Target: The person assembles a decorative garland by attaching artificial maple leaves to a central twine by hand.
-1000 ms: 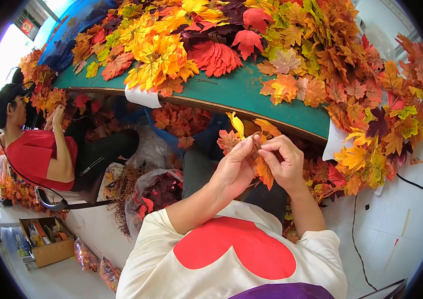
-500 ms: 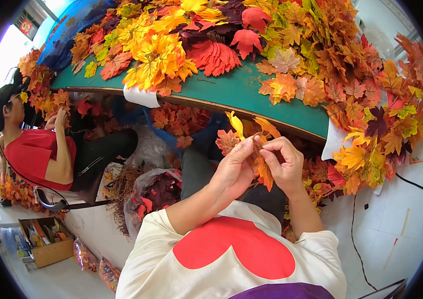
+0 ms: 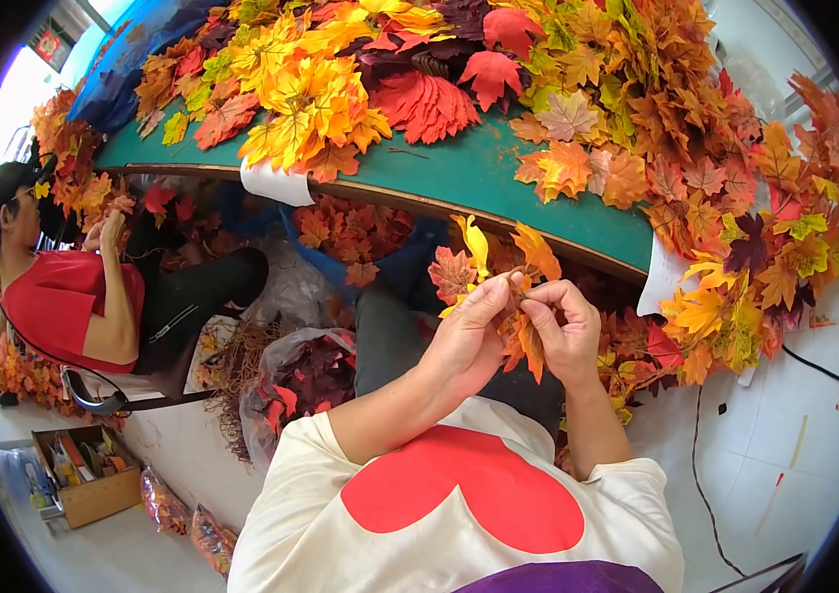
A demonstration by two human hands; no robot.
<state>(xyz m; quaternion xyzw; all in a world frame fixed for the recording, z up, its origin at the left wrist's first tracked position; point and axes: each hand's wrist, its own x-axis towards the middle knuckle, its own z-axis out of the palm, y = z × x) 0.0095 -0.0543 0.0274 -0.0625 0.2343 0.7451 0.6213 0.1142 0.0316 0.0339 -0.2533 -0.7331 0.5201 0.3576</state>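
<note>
- While my left hand (image 3: 467,336) pinches the stem of a small sprig of orange and yellow fabric maple leaves (image 3: 503,272), my right hand (image 3: 566,331) closes on it just beside.
- I hold the sprig in front of my chest, below the edge of the green-topped table (image 3: 479,178).
- Loose heaps of artificial autumn leaves (image 3: 340,89) cover that table.
- 1 person in a red shirt (image 3: 58,301) sits well to my left.

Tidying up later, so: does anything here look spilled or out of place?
Yes. Loose leaves hang over the green table at its right end, and more lie on the floor beneath. The sprig held in both hands looks intact.
</note>
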